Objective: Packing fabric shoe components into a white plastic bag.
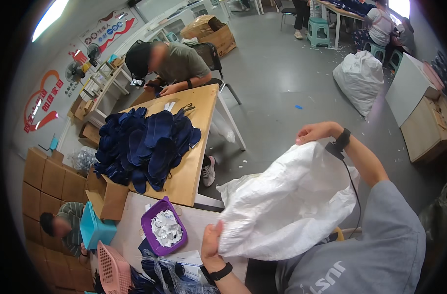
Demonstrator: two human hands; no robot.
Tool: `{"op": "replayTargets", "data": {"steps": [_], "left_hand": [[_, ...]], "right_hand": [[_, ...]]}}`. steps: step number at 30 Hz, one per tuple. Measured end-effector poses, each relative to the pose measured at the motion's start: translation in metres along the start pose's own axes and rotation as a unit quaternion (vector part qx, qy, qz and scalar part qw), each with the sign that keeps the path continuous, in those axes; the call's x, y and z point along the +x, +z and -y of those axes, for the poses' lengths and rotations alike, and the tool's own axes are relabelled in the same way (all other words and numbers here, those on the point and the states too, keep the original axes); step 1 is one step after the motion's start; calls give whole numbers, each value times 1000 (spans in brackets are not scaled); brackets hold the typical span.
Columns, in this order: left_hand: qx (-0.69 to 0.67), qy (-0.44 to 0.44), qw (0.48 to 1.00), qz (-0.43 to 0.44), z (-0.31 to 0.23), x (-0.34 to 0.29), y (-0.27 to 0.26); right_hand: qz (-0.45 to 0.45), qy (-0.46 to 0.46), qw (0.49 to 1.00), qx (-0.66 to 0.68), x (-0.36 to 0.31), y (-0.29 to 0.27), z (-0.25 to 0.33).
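Observation:
A large white woven sack [277,210] is spread between my two hands, its mouth gaping toward me. My left hand [212,245] grips the sack's edge at the lower left, beside the near table. Higher up and to the right, my right hand [315,132] pinches the opposite edge of the rim. Both wrists wear black bands, and a cable runs down from the right one. The inside of the sack is partly visible, and I see only white cloth there.
A wooden table [204,110] to the left carries a heap of dark blue insoles [145,139]; a person works behind it. Nearer are a purple basket [144,223] of white paper pieces, a pink basket [111,267] and a blue bin [98,232]. A full white sack [359,73] stands on the floor.

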State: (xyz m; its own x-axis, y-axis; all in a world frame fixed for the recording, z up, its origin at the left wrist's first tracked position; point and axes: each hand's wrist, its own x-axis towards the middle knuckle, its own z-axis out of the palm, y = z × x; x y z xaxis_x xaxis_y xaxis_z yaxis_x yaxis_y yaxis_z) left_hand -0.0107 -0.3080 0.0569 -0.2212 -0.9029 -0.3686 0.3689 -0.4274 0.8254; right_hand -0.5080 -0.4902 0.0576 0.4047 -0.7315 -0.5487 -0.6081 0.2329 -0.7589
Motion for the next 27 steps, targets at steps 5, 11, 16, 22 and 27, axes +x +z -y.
{"op": "replayTargets", "data": {"steps": [5,11,16,22,27], "left_hand": [[-105,79,990,-53,-7,-2,13],[-211,91,973,-16,-17,2,31],[-196,97,974,-51,-23,4,27],[-26,76,987,-141,-21,-4,8],[-30,47,990,-132,-15,1,12]], "right_hand": [[-48,-195,977,-76,-39,33,-2],[-207,-143,907,-338,-49,125,-40],[-273,5,962,23,-20,115,-92],[-364,-68,897,-241,-35,71,-29],[-308,-374,825,-291,-15,151,61]]}}
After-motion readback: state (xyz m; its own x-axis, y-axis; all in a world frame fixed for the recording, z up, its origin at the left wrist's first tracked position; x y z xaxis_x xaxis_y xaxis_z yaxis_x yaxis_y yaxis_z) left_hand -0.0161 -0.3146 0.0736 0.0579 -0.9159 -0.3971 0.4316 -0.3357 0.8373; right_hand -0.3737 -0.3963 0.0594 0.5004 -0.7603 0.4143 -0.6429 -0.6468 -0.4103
